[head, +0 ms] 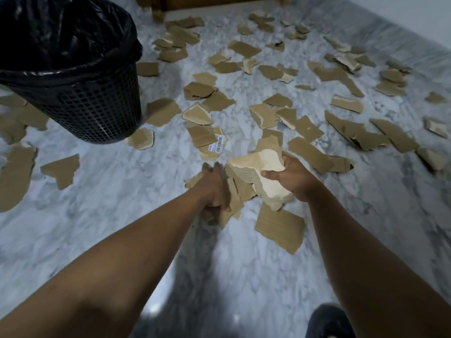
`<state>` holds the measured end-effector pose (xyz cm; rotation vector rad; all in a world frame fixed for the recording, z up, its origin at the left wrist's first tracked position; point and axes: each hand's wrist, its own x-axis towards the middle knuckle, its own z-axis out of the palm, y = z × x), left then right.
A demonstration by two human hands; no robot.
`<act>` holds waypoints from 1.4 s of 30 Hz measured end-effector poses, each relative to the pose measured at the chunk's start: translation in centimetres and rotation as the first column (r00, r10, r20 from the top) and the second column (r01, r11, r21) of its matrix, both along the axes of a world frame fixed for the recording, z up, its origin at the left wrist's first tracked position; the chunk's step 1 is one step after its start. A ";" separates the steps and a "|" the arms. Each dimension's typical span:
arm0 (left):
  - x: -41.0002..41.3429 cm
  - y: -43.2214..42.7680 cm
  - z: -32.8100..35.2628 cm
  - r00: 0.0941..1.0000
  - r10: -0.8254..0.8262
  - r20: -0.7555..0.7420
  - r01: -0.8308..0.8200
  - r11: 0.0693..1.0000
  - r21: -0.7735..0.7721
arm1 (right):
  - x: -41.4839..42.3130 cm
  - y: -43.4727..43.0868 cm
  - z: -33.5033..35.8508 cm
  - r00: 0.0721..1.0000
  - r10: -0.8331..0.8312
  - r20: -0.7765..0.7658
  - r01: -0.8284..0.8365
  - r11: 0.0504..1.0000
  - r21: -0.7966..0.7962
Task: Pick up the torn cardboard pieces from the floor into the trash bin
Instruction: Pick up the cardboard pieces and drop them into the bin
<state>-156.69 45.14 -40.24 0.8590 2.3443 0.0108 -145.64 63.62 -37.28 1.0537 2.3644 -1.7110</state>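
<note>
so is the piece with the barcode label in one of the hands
No, the labelled piece lies on the floor beyond the left hand and right hand, which grip other cardboard pieces.

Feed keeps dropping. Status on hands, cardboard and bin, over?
Left hand grips brown pieces, right hand grips pale piece. Trash bin upright, ahead left, liner open. Loose pieces litter the floor between; nothing else blocking.

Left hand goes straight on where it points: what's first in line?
Probably the cardboard piece with the barcode label, lying just beyond the left hand. Depth is unclear, so the hand may pass above it.
</note>
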 end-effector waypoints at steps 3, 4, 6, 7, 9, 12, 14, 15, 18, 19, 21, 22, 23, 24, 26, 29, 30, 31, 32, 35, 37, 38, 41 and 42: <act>-0.4 -0.1 -1.7 0.988 0.153 -0.027 -0.152 0.988 0.018 | 1.5 0.6 0.2 0.998 -0.044 0.050 0.044 0.999 0.002; -0.5 -0.5 -1.4 0.976 0.218 -0.005 -0.217 0.974 0.067 | 2.0 1.0 0.4 0.994 -0.059 0.091 0.060 0.998 -0.013; -0.5 -1.1 -0.1 0.951 0.308 0.029 -0.309 0.947 0.092 | 3.1 1.6 0.6 0.974 -0.033 0.225 0.044 0.998 -0.041; -0.7 -1.3 0.2 0.945 0.325 0.030 -0.326 0.943 0.062 | 3.6 1.8 0.8 0.952 0.012 0.305 -0.001 0.999 -0.036; -1.5 -1.9 0.0 0.936 0.350 0.042 -0.351 0.936 0.016 | 4.2 2.1 0.7 0.881 0.136 0.454 -0.134 0.990 -0.035; -2.7 -2.9 -0.1 0.924 0.381 0.041 -0.380 0.925 -0.015 | 4.7 1.7 0.2 0.683 0.247 0.688 -0.375 0.926 0.040; -3.2 -3.4 0.2 0.925 0.379 0.025 -0.378 0.925 -0.029 | 4.9 1.0 -0.8 0.605 0.238 0.760 -0.465 0.880 0.094; -3.2 -3.5 0.2 0.929 0.369 0.008 -0.368 0.929 -0.042 | 5.0 0.4 -1.3 0.604 0.233 0.763 -0.476 0.872 0.111; -3.0 -3.7 0.4 0.950 0.304 -0.077 -0.310 0.947 -0.082 | 5.0 -1.4 -2.4 0.633 0.160 0.758 -0.424 0.890 0.166; -3.0 -3.5 0.6 0.962 0.259 -0.086 -0.266 0.961 -0.072 | 4.9 -1.8 -2.6 0.636 0.160 0.755 -0.432 0.884 0.177; -2.9 -3.1 0.9 0.983 0.172 -0.063 -0.174 0.984 -0.026 | 4.5 -2.4 -2.4 0.626 0.192 0.755 -0.479 0.860 0.178; -2.8 -2.9 1.2 0.989 0.142 -0.052 -0.143 0.990 -0.011 | 4.1 -2.4 -2.2 0.625 0.208 0.752 -0.499 0.848 0.179; -2.6 -2.8 1.4 0.991 0.123 -0.048 -0.124 0.992 -0.008 | 3.6 -2.5 -1.7 0.628 0.230 0.743 -0.520 0.834 0.182; -2.4 -2.8 1.6 0.992 0.118 -0.046 -0.118 0.993 -0.007 | 3.1 -2.6 -1.0 0.626 0.264 0.733 -0.544 0.822 0.168; -2.3 -3.0 1.6 0.989 0.143 -0.031 -0.143 0.990 -0.013 | 2.3 -2.6 0.4 0.618 0.318 0.719 -0.573 0.808 0.136; -2.0 -3.6 1.7 0.987 0.163 0.010 -0.163 0.986 -0.030 | 1.8 -0.8 2.0 0.688 0.336 0.644 -0.475 0.878 0.049; -2.0 -3.7 1.8 0.987 0.160 0.013 -0.159 0.987 -0.035 | 2.0 0.0 2.5 0.757 0.299 0.581 -0.399 0.916 0.047; -2.0 -3.7 1.7 0.988 0.156 0.016 -0.155 0.987 -0.040 | 2.1 1.0 2.7 0.819 0.239 0.522 -0.318 0.946 0.065; -2.0 -3.6 1.8 0.988 0.151 0.023 -0.150 0.987 -0.050 | 2.3 2.0 2.9 0.869 0.159 0.469 -0.231 0.968 0.100; -1.9 -2.9 2.0 0.992 0.110 0.062 -0.102 0.988 -0.112 | 2.2 4.0 3.3 0.958 -0.064 0.279 0.035 0.993 0.109; -1.9 -2.4 2.0 0.992 0.054 0.116 -0.032 0.982 -0.184 | 1.7 4.8 3.2 0.964 -0.179 0.197 0.163 0.982 0.095; -1.6 -2.0 2.1 0.988 0.029 0.152 0.005 0.975 -0.221 | 1.3 5.3 3.0 0.959 -0.214 0.186 0.197 0.975 0.107; -0.4 -1.0 2.6 0.971 -0.130 0.201 0.189 0.930 -0.315 | 0.4 6.0 2.3 0.956 -0.189 0.224 0.142 0.967 0.209; -0.1 -0.5 3.0 0.966 -0.186 0.178 0.234 0.923 -0.305 | 0.0 6.2 2.1 0.953 -0.143 0.267 0.077 0.967 0.243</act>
